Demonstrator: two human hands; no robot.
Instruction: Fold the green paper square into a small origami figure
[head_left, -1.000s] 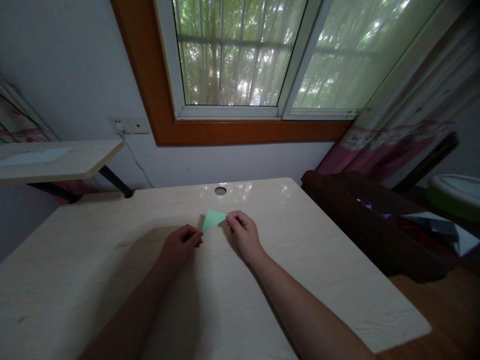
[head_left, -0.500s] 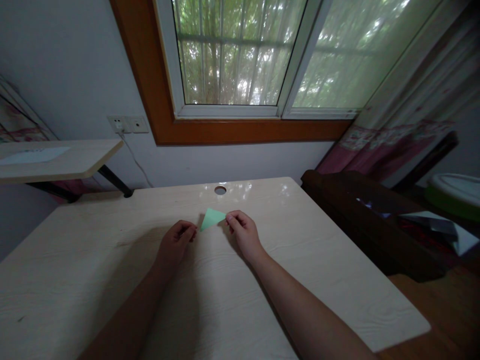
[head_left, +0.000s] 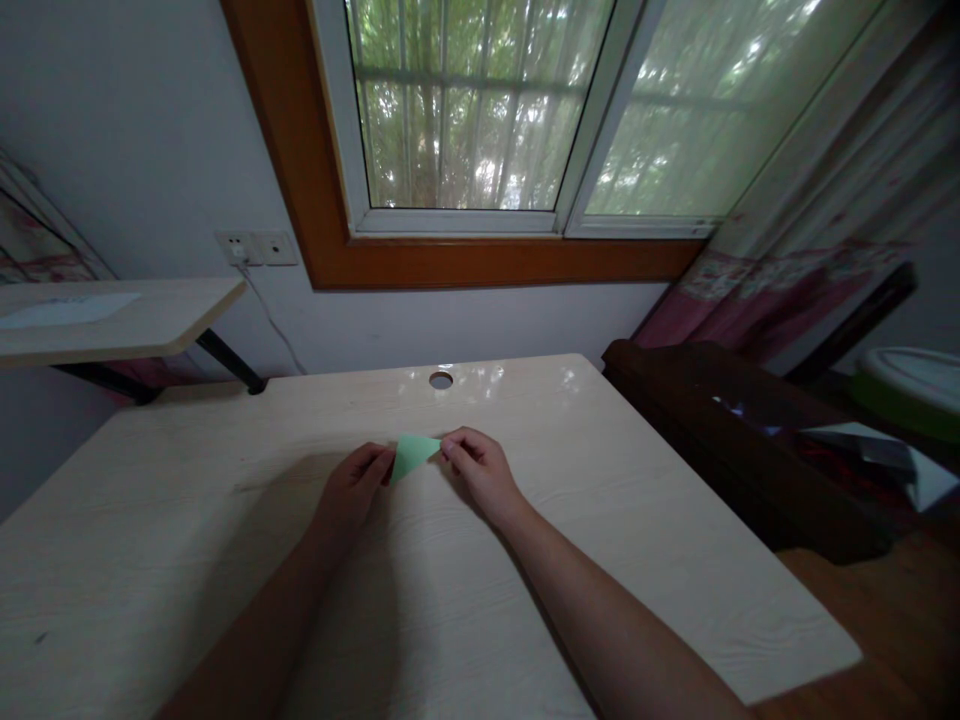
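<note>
Pale wood-grained desk [head_left: 637, 560], pierced by a round hole [head_left: 441, 381] at twelve o'clock; at ten, a shelf [head_left: 180, 315] stands on black legs [head_left: 229, 361], bearing a white sheet [head_left: 71, 310]; at eight lies a small dark speck [head_left: 41, 638].

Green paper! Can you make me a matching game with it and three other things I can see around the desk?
Things:
1. Green paper
2. Round hole
3. White cord
4. Brown wooden frame

Places:
A. Around the window
B. Between the left hand and the right hand
C. Hanging down from the wall socket
D. In the desk, near its far edge

Right pairs: 1-B, 2-D, 3-C, 4-A
</note>
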